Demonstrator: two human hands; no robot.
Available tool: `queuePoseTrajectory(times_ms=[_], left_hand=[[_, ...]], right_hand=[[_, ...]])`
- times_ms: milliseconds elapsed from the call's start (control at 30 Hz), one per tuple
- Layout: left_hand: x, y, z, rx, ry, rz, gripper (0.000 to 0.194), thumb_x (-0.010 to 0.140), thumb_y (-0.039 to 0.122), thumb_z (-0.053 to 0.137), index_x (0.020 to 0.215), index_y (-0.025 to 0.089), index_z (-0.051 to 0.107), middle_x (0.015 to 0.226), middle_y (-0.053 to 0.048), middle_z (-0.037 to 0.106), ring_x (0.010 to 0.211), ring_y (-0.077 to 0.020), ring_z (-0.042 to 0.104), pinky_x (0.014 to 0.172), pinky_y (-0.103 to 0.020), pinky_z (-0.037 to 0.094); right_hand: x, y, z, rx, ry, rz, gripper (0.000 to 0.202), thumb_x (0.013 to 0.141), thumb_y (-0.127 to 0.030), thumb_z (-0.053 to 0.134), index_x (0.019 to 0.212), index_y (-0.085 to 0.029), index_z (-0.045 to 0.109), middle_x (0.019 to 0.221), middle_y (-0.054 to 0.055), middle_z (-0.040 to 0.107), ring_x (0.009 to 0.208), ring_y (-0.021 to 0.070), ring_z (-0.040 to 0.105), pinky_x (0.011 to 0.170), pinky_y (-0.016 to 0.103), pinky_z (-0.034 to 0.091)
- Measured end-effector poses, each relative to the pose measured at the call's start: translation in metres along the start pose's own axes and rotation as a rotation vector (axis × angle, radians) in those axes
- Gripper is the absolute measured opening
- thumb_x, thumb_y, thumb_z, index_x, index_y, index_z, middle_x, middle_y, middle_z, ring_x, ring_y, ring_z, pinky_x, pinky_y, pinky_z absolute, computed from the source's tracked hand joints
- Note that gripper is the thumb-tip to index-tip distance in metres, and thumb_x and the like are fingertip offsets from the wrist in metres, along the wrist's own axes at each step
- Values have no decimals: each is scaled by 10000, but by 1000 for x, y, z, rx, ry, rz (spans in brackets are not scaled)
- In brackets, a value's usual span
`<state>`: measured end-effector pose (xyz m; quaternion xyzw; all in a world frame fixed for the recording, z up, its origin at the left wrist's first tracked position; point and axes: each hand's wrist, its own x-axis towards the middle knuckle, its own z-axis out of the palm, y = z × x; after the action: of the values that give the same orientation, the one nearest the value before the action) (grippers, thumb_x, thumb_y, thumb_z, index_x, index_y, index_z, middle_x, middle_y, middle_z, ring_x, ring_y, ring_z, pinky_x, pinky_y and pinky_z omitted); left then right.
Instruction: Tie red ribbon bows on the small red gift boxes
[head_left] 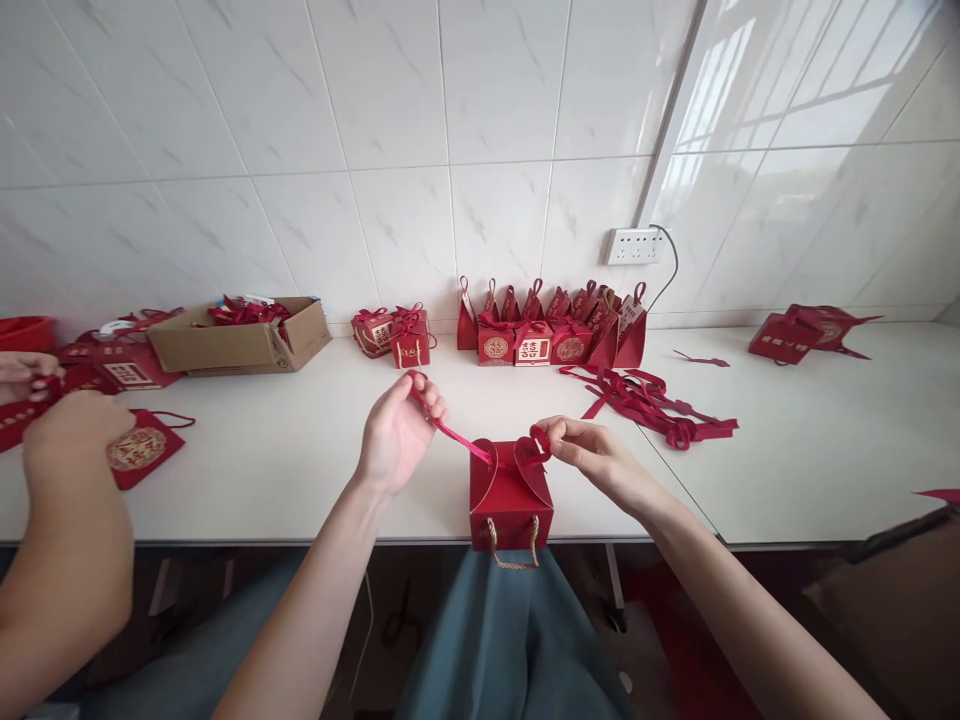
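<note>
A small red gift box [511, 492] with a twisted rope handle [514, 564] stands at the table's front edge, its curved top flaps folded inward. My left hand [399, 425] is closed on one end of a red ribbon [456, 434], which runs taut down to the box top. On the other side, my right hand [581, 447] pinches a looped part of red ribbon [540, 443] just above the right flap. The ribbon between the flaps is partly hidden.
Loose red ribbons [645, 400] lie right of centre. Finished red boxes [532, 343] line the wall, with two more boxes [410, 336] to their left. A cardboard box [225, 345] holds ribbons. At far left, another person's hands [71, 430] work beside a red box [146, 450].
</note>
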<state>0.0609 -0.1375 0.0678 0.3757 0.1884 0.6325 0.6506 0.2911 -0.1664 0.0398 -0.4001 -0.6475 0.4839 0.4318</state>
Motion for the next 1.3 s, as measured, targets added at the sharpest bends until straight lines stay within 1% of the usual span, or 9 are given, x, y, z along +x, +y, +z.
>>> queuePoseTrajectory(times_ms=[100, 200, 333, 500, 700, 867, 1000, 1167, 1300], left_hand=[[1, 8, -6, 4, 53, 51, 139, 770, 264, 608, 701, 159, 547, 648, 15, 475, 568, -92, 471, 571, -219, 449], [1, 14, -12, 23, 90, 85, 142, 755, 276, 635, 707, 157, 574, 676, 3, 514, 616, -105, 516, 610, -230, 477], [1, 21, -17, 48, 101, 127, 149, 740, 286, 664, 707, 152, 609, 718, -9, 563, 661, -116, 554, 625, -238, 493], [1, 30, -22, 53, 153, 219, 172, 718, 312, 706, 747, 154, 643, 742, 3, 569, 654, -104, 551, 622, -244, 499], [3, 35, -31, 84, 198, 270, 236, 704, 339, 739, 825, 148, 673, 697, 23, 521, 630, -86, 527, 603, -231, 490], [2, 29, -31, 72, 165, 270, 277, 641, 317, 799, 831, 157, 678, 649, 43, 500, 587, -74, 507, 590, -235, 495], [3, 26, -29, 36, 147, 282, 270, 620, 305, 814, 796, 165, 665, 639, 49, 508, 577, -75, 516, 576, -236, 499], [5, 27, -25, -8, 167, 246, 221, 690, 343, 762, 756, 174, 636, 633, 51, 512, 558, -71, 515, 567, -233, 501], [9, 25, -15, -7, 137, 215, 212, 727, 350, 728, 742, 166, 625, 622, 48, 501, 546, -67, 502, 546, -223, 491]], right_hand=[[3, -3, 1, -100, 66, 23, 306, 785, -483, 563, 673, -200, 527, 981, 48, 585, 942, 228, 545, 790, 334, 408], [8, -2, 5, -279, 80, 16, 327, 773, -519, 564, 684, -204, 571, 1055, 74, 585, 964, 245, 553, 819, 372, 410], [15, 1, 10, -421, 59, -6, 256, 701, -443, 653, 639, -202, 592, 1061, 93, 573, 969, 251, 566, 855, 410, 417], [15, -4, 8, -159, 64, 32, 267, 674, -446, 683, 685, -204, 570, 1104, 75, 600, 1023, 245, 565, 882, 396, 419], [14, -10, 4, 66, 241, 8, 367, 678, -543, 696, 653, -206, 555, 1028, 65, 626, 1123, 265, 501, 892, 349, 394], [16, -4, 3, 310, 287, -95, 261, 725, -443, 717, 667, -222, 591, 869, 16, 650, 998, 209, 562, 905, 331, 397], [17, -6, -1, 444, 305, -174, 164, 727, -383, 737, 735, -241, 655, 1000, 0, 660, 1051, 186, 563, 919, 316, 420], [18, -19, -10, 450, 332, -182, 162, 757, -415, 695, 795, -259, 677, 1079, -2, 627, 942, 167, 610, 792, 306, 499], [26, -30, -13, 335, 341, -232, 234, 757, -467, 668, 802, -238, 656, 898, 19, 615, 762, 154, 593, 691, 311, 510]])
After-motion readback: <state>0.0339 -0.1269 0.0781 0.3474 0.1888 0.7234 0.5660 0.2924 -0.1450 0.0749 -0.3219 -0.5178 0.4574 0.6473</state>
